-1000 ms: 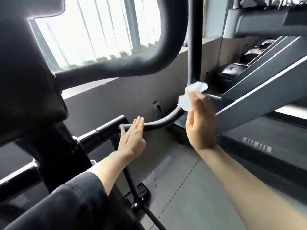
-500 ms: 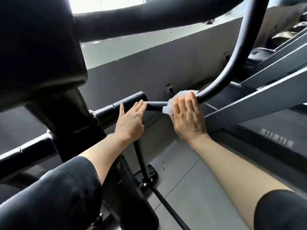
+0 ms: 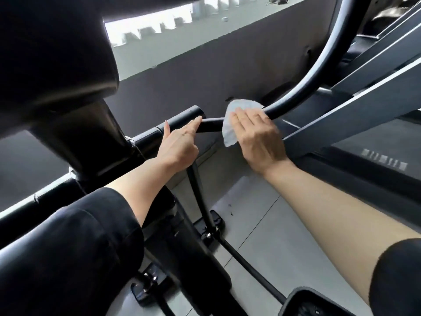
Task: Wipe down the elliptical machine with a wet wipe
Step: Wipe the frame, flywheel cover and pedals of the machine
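Right hand (image 3: 257, 135) flat on the wet wipe (image 3: 230, 124), fingers straight, pressing it onto the lower bend of the elliptical's curved handlebar (image 3: 319, 71). Left hand (image 3: 180, 142) steadies the tube's black sleeve (image 3: 182, 120), fingers extended, gripping nothing. Looks like mid-job: the upper bar, console housing (image 3: 57, 65) and pedal linkage (image 3: 200, 190) are probably left. The wipe's white, crumpled, draped over the tube.

both arms reached forward, black sleeves pushed up past the elbows, the left hand (image 3: 180, 144) with straight fingers and its thumb raised apart, fingertips touching what lay ahead, and the right hand (image 3: 257, 135) laid palm down, fingers extended together and pressing flat.
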